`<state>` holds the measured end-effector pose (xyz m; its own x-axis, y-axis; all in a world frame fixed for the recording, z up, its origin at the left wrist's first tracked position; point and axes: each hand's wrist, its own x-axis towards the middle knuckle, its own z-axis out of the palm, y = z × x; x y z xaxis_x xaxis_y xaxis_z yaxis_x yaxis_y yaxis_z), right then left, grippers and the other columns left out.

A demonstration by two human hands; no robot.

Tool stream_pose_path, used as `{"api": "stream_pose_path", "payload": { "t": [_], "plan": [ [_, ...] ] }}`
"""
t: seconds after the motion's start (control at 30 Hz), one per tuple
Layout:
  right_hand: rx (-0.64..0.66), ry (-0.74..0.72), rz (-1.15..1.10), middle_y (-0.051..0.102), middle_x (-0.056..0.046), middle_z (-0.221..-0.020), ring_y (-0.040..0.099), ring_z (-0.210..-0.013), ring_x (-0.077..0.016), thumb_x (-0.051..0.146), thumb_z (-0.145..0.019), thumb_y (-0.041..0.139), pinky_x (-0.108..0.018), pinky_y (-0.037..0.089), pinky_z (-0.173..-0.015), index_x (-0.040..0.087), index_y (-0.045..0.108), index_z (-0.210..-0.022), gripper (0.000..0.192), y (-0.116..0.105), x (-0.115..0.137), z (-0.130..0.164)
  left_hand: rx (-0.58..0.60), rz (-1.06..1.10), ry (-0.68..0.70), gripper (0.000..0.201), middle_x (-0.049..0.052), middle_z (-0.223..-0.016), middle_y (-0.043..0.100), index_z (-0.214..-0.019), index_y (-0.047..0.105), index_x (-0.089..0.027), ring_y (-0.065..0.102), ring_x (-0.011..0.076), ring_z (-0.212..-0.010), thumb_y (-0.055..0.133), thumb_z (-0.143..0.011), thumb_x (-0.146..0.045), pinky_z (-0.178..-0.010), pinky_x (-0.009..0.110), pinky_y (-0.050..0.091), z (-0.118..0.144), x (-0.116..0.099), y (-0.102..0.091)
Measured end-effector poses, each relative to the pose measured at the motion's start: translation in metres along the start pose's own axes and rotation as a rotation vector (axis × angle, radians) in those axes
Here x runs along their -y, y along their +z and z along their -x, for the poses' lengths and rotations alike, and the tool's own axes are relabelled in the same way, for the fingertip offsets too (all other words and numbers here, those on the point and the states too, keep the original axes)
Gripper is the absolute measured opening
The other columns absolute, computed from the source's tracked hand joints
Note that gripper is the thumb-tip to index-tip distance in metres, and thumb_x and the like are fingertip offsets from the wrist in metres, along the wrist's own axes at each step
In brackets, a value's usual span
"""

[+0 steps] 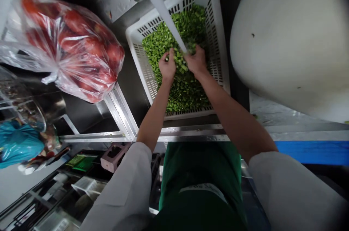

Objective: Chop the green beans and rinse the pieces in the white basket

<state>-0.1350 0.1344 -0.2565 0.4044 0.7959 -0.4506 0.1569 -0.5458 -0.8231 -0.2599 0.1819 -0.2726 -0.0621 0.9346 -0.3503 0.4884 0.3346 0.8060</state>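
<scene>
A white slotted plastic basket (225, 63) stands in a metal sink, holding many small chopped pieces of a green vegetable (158, 42). Both my hands are in among the pieces near the basket's middle. My left hand (167, 65) has curled fingers with green pieces at them. Close beside it, my right hand (196, 60) is bent around more pieces, its fingertips partly hidden and blurred. A long pale shape (163, 9), a tap pipe or a stream of water, slants down from the top and ends by my right fingers; I cannot tell which it is.
At left, a knotted clear plastic bag (79, 49) of tomatoes sits over the neighbouring basin. A large whitish rounded object (294, 42) stands close on the right. The sink's metal front edge (193, 134) runs below my forearms. A blue plastic bag (20, 143) lies far left.
</scene>
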Motion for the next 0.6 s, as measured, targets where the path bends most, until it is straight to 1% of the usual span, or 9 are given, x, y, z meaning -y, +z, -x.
{"api": "stream_pose_path", "payload": {
  "t": [0.1, 0.17, 0.23, 0.3, 0.33, 0.4, 0.43, 0.53, 0.6],
  "plan": [
    [0.042, -0.063, 0.073, 0.069, -0.01, -0.15, 0.062, -0.142, -0.0298, 0.043, -0.101, 0.065, -0.045, 0.051, -0.122, 0.023, 0.058, -0.155, 0.059, 0.002, 0.026, -0.007, 0.036, -0.02, 0.144, 0.028, 0.008, -0.118, 0.079, -0.109, 0.076, -0.017, 0.071, 0.0275, -0.136, 0.055, -0.114, -0.036, -0.126, 0.045, 0.05, -0.032, -0.01, -0.011],
    [0.107, -0.067, 0.128, 0.064, -0.008, -0.158, 0.054, -0.149, -0.0326, 0.052, -0.099, 0.07, -0.051, 0.048, -0.125, 0.031, 0.047, -0.166, 0.074, 0.002, 0.036, -0.006, 0.088, -0.043, 0.212, 0.021, 0.007, -0.136, 0.076, -0.123, 0.074, -0.022, 0.064, 0.0276, -0.145, 0.064, -0.108, -0.032, -0.131, 0.045, 0.045, -0.04, -0.008, -0.019],
    [0.16, -0.045, 0.166, 0.056, -0.009, -0.165, 0.047, -0.155, -0.0352, 0.057, -0.097, 0.072, -0.056, 0.045, -0.128, 0.034, 0.037, -0.172, 0.086, -0.003, 0.033, 0.002, 0.106, -0.11, 0.198, 0.041, 0.005, -0.155, 0.067, -0.141, 0.068, -0.029, 0.053, 0.0272, -0.156, 0.074, -0.1, -0.03, -0.136, 0.044, 0.039, -0.032, 0.0, -0.032],
    [0.176, 0.027, 0.192, 0.049, -0.014, -0.169, 0.044, -0.157, -0.0386, 0.059, -0.098, 0.069, -0.061, 0.041, -0.129, 0.03, 0.032, -0.174, 0.089, -0.012, 0.015, 0.019, 0.095, -0.222, 0.06, 0.06, 0.006, -0.164, 0.059, -0.154, 0.059, -0.031, 0.046, 0.0276, -0.161, 0.077, -0.097, -0.031, -0.137, 0.047, 0.037, -0.009, 0.015, -0.048],
    [0.174, 0.081, 0.2, 0.047, -0.017, -0.169, 0.044, -0.156, -0.0405, 0.059, -0.099, 0.067, -0.063, 0.04, -0.129, 0.027, 0.032, -0.174, 0.089, -0.017, 0.0, 0.029, 0.092, -0.282, -0.043, 0.064, 0.007, -0.165, 0.059, -0.158, 0.056, -0.03, 0.046, 0.0283, -0.161, 0.076, -0.097, -0.033, -0.136, 0.048, 0.038, 0.007, 0.024, -0.056],
    [0.154, 0.2, 0.198, 0.046, -0.021, -0.168, 0.046, -0.154, -0.0434, 0.06, -0.099, 0.065, -0.068, 0.039, -0.128, 0.024, 0.036, -0.172, 0.086, -0.027, -0.034, 0.049, 0.136, -0.364, -0.261, 0.063, 0.013, -0.161, 0.063, -0.159, 0.054, -0.025, 0.053, 0.0303, -0.156, 0.071, -0.1, -0.038, -0.132, 0.049, 0.043, 0.04, 0.042, -0.069],
    [0.142, 0.242, 0.183, 0.047, -0.022, -0.167, 0.047, -0.153, -0.0441, 0.061, -0.099, 0.064, -0.069, 0.039, -0.127, 0.024, 0.038, -0.17, 0.084, -0.029, -0.051, 0.057, 0.16, -0.391, -0.329, 0.06, 0.014, -0.16, 0.063, -0.159, 0.056, -0.023, 0.054, 0.0307, -0.156, 0.068, -0.102, -0.041, -0.131, 0.049, 0.043, 0.055, 0.05, -0.072],
    [0.085, 0.321, 0.115, 0.051, -0.022, -0.165, 0.052, -0.15, -0.0424, 0.063, -0.1, 0.061, -0.068, 0.04, -0.126, 0.023, 0.046, -0.165, 0.078, -0.026, -0.09, 0.067, 0.178, -0.433, -0.389, 0.057, 0.016, -0.161, 0.063, -0.156, 0.059, -0.019, 0.053, 0.0308, -0.157, 0.06, -0.107, -0.047, -0.131, 0.045, 0.041, 0.081, 0.065, -0.064],
    [0.051, 0.386, 0.054, 0.054, -0.022, -0.164, 0.053, -0.151, -0.0392, 0.063, -0.102, 0.056, -0.064, 0.04, -0.126, 0.022, 0.049, -0.163, 0.074, -0.016, -0.1, 0.062, 0.154, -0.421, -0.421, 0.057, 0.016, -0.161, 0.064, -0.157, 0.059, -0.018, 0.054, 0.03, -0.156, 0.055, -0.109, -0.049, -0.13, 0.043, 0.043, 0.083, 0.069, -0.05]
  ]
}}
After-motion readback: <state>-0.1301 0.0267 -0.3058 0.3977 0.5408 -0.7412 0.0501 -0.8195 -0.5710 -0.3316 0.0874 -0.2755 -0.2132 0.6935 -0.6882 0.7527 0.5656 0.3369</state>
